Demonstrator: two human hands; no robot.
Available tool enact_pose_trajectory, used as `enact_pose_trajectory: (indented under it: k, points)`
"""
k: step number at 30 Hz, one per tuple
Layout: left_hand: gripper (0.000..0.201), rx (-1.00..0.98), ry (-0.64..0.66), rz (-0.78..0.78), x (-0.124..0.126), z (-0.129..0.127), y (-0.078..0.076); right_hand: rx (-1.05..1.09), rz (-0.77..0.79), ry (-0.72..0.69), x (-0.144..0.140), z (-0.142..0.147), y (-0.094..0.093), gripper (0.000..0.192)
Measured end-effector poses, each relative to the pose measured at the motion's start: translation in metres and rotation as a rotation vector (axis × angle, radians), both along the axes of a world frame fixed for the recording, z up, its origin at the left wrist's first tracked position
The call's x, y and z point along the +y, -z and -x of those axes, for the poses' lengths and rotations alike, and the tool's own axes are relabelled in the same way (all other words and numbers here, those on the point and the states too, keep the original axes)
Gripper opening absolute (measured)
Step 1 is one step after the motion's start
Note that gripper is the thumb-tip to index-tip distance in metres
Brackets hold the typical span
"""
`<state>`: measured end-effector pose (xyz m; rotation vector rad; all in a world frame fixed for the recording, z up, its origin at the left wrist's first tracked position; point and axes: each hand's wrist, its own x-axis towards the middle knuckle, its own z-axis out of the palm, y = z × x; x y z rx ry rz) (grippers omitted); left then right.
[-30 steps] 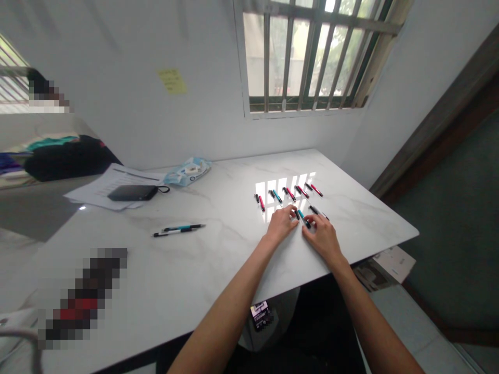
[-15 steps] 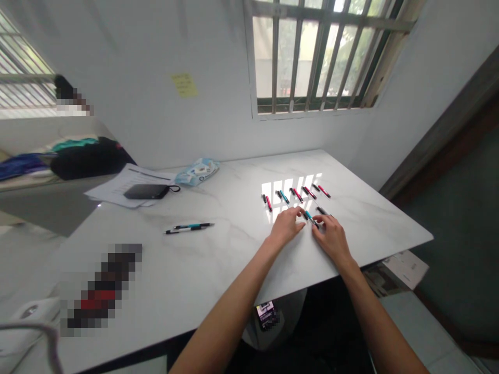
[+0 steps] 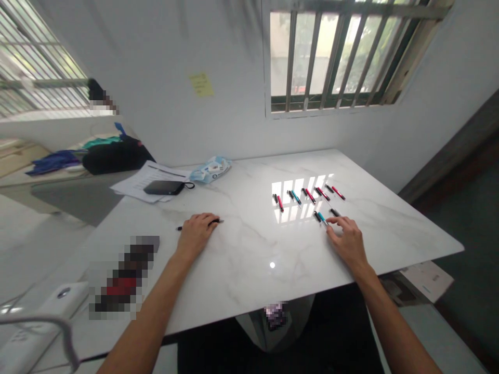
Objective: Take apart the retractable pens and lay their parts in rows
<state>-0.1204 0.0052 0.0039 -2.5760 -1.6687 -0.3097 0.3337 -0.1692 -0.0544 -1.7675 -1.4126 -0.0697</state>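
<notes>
My left hand (image 3: 198,232) is over the pair of pens at the left of the table, its fingers curled down round them. A black pen end (image 3: 179,228) sticks out to its left and a pen tip (image 3: 221,221) to its right; the rest is hidden. At the right, my right hand (image 3: 348,241) has its thumb and fingertips at the near end of a teal pen (image 3: 322,217), with a black pen part (image 3: 317,215) beside it. Another black pen part (image 3: 334,212) shows just beyond the right fingers.
Behind my right hand, pens lie in a row, among them a red pen (image 3: 280,203) and a blue pen (image 3: 296,197). A black pouch-like device (image 3: 163,187) lies on papers (image 3: 132,182), near a blue packet (image 3: 211,169). The table (image 3: 249,270) has its front edge close to me.
My left hand has left the teal pen and moved left onto the pair of pens. The right hand stays by the teal pen. The view has shifted slightly left.
</notes>
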Motion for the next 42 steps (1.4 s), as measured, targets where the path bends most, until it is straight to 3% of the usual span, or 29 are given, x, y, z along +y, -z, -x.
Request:
enact_pose_trajectory:
  k: [5, 10, 16, 18, 21, 24, 27, 30, 33, 37, 42]
  points:
    - [0.020, -0.099, 0.025, -0.121, -0.001, -0.009, 0.000, 0.009, -0.001, -0.003, -0.002, 0.002, -0.002, 0.021]
    - [0.026, -0.175, 0.039, -0.202, -0.010, -0.028, -0.011, -0.007, -0.038, 0.014, -0.005, 0.000, -0.004, 0.023]
    - [0.032, -0.376, 0.081, -0.262, -0.028, -0.080, -0.033, 0.010, -0.128, 0.011, -0.009, 0.017, -0.016, 0.031]
    - [0.033, -0.483, 0.024, -0.288, -0.027, -0.099, -0.036, 0.100, -0.109, -0.023, -0.005, 0.034, -0.026, 0.035]
    - [0.038, -0.567, -0.017, -0.288, -0.026, -0.121, -0.031, 0.228, -0.039, -0.162, 0.012, 0.065, -0.048, 0.042]
    - [0.039, -0.504, 0.106, -0.196, -0.027, -0.131, -0.020, 0.288, 0.000, -0.317, 0.043, 0.092, -0.072, 0.050]
    - [0.043, -0.452, 0.157, -0.073, -0.031, -0.131, -0.009, 0.274, -0.025, -0.368, 0.084, 0.108, -0.082, 0.061]
    - [0.041, -0.451, 0.202, 0.009, -0.034, -0.130, -0.002, 0.268, -0.039, -0.370, 0.118, 0.114, -0.073, 0.068]
    - [0.033, -0.501, 0.227, 0.060, -0.035, -0.131, -0.002, 0.357, 0.012, -0.385, 0.135, 0.115, -0.055, 0.071]
    - [0.027, -0.491, 0.280, 0.099, -0.038, -0.137, -0.005, 0.516, 0.045, -0.425, 0.138, 0.116, -0.038, 0.069]
    - [0.030, -0.469, 0.288, 0.076, -0.036, -0.142, -0.002, 0.580, 0.068, -0.492, 0.137, 0.117, -0.038, 0.069]
